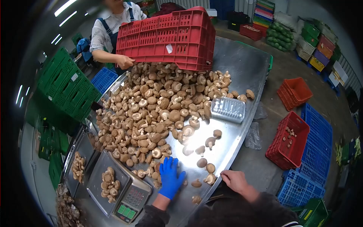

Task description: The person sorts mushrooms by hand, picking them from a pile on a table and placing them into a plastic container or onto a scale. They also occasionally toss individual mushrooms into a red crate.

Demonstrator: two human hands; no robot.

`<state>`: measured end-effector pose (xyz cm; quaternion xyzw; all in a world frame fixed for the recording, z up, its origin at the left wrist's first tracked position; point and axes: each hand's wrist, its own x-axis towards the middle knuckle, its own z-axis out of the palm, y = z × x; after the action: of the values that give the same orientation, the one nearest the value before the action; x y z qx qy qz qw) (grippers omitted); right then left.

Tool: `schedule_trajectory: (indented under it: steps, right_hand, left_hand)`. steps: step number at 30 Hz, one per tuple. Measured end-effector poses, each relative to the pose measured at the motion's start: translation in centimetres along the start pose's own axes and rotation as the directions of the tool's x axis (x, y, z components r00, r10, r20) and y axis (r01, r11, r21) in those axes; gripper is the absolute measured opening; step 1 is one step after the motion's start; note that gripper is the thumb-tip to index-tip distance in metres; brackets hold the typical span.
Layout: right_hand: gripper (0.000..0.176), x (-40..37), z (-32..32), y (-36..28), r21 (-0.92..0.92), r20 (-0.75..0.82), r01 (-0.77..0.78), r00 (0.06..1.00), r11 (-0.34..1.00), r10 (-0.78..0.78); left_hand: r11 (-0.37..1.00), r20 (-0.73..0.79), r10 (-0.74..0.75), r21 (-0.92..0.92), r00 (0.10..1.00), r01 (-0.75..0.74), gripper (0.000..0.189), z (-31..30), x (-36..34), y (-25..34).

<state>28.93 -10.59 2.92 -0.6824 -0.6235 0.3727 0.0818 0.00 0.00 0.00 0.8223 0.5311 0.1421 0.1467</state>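
My left hand (172,178), in a blue glove, lies palm down with fingers apart on the metal table (247,81), beside the near edge of a big heap of shiitake mushrooms (151,109). My bare right hand (236,181) has its fingers curled on the table's right edge. Between the hands lie several loose mushrooms (202,162). Left of my gloved hand stands a digital scale (130,200) with a small pile of mushrooms (109,185) on its plate. A clear plastic tray (228,109) sits at the heap's right side.
Across the table a person (107,36) holds a tilted red crate (166,38) over the heap. Green crates (64,83) are stacked at left. On the floor at right are a red crate (289,140) with a few mushrooms, orange crates (295,92) and blue pallets (317,143).
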Motion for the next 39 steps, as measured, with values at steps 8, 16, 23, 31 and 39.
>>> schedule_trajectory:
  steps: [8,16,23,31,39]
  right_hand:
    - [0.045,1.7,-0.1,-1.8,-0.084,-0.368,0.366,0.853,0.927,-0.37]
    - [0.057,3.7,1.7,-1.6,0.094,-0.102,0.427,0.903,0.899,-0.418]
    - [0.032,5.1,-1.1,0.2,0.202,-0.417,0.503,0.82,0.84,-0.391]
    - [0.028,13.4,-10.3,7.3,0.09,-0.724,0.427,0.648,0.9,-0.236]
    - [0.045,19.9,-23.4,14.3,-0.057,-0.752,0.245,0.627,0.968,-0.203]
  left_hand:
    - [0.996,-0.031,-0.039,-0.08,0.999,0.036,0.076,-0.1,-8.0,3.3]
    - [0.972,0.136,0.186,-0.17,0.973,-0.162,0.068,2.5,-8.1,7.5]
    - [0.98,0.134,0.192,-0.079,0.972,-0.182,0.07,2.0,-3.3,8.9]
    - [0.981,0.038,0.157,-0.123,0.987,-0.151,0.069,3.2,1.1,12.8]
    - [0.985,0.175,0.133,0.082,0.976,-0.149,0.056,5.3,7.4,16.1]
